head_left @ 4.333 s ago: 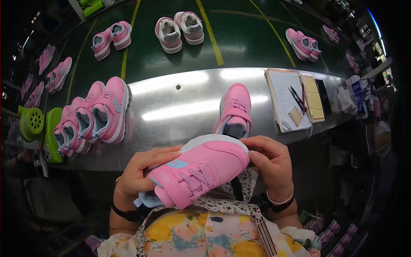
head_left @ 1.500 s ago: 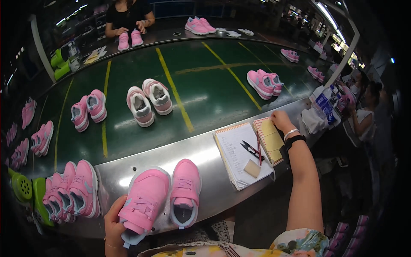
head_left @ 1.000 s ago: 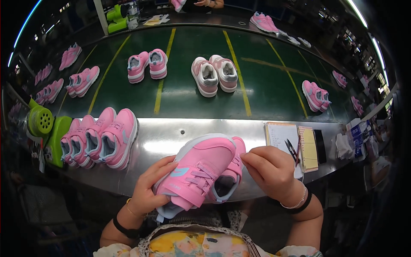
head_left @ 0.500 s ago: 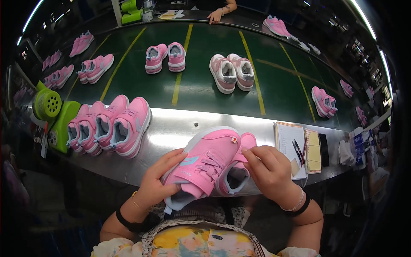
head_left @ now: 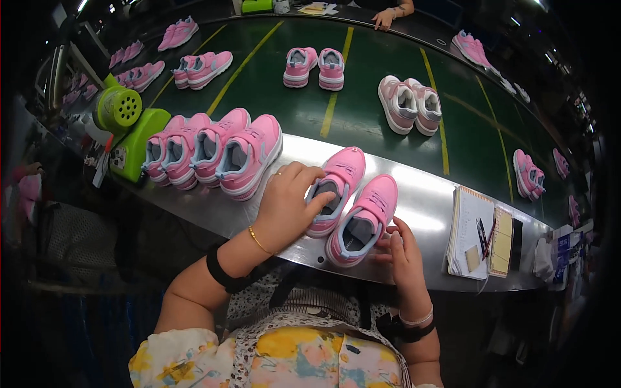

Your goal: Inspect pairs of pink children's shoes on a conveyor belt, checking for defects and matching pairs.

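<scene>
Between the two hands, two pink children's shoes sit side by side on a shiny metal tabletop [head_left: 427, 213], toes pointing away from the person. Left hand [head_left: 284, 207] lies open over the heel end of the left pink shoe [head_left: 337, 187], fingers spread across its opening. Right hand [head_left: 404, 252] is open too, its fingertips touching the heel side of the right pink shoe [head_left: 363, 220], which sits just at the near edge of the tabletop. The two shoes touch each other along their sides.

Just left of the left hand stands a tight row of pink shoes [head_left: 213, 152], the nearest one almost against the wrist. Further left of that row is a green tool [head_left: 129, 126] at the tabletop's end. Right of the right hand, a stretch of bare metal lies open, then a notebook with pens [head_left: 479, 233] near the far right edge.

Beyond the hands, past the tabletop's far edge, a dark green conveyor belt [head_left: 362, 116] with yellow lines carries several pairs of pink shoes spaced well apart. Across the belt, another person's hand [head_left: 387, 16] rests at its far edge.
</scene>
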Motion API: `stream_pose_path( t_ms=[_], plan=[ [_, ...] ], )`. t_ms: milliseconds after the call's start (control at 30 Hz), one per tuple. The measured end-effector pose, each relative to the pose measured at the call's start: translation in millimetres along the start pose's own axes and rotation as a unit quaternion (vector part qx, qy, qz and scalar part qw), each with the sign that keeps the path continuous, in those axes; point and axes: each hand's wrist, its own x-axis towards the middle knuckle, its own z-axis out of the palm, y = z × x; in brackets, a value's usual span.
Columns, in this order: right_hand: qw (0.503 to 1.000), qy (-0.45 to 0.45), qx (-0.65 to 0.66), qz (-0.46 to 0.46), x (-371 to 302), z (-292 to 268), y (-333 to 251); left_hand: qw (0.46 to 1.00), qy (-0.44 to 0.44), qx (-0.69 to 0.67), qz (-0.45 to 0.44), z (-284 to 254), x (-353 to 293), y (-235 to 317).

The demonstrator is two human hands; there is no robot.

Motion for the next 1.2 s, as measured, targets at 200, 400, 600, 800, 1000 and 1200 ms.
stream_pose_path(
  t_ms=[200,400,600,800,1000,1200],
  plan=[
    [0.897,0.027,-0.408,-0.168,11,-21,8,0.945,-0.257,0.176,0.099,-13,-31,41],
    [0.757,0.100,-0.584,-0.275,-16,3,65,0.976,-0.181,0.102,0.058,14,-35,27],
    [0.743,0.059,-0.618,-0.251,-25,-3,48,0.970,0.095,0.194,0.110,-92,-69,22],
    [0.746,0.029,-0.605,-0.278,-7,-6,57,0.669,0.373,0.642,-0.039,-314,-136,24],
    [0.726,0.034,-0.611,-0.315,-6,0,50,0.266,0.364,0.799,-0.399,-531,-300,50],
    [0.740,0.034,-0.616,-0.268,-7,0,50,0.512,0.289,0.517,-0.622,-606,-427,58]
  ],
)
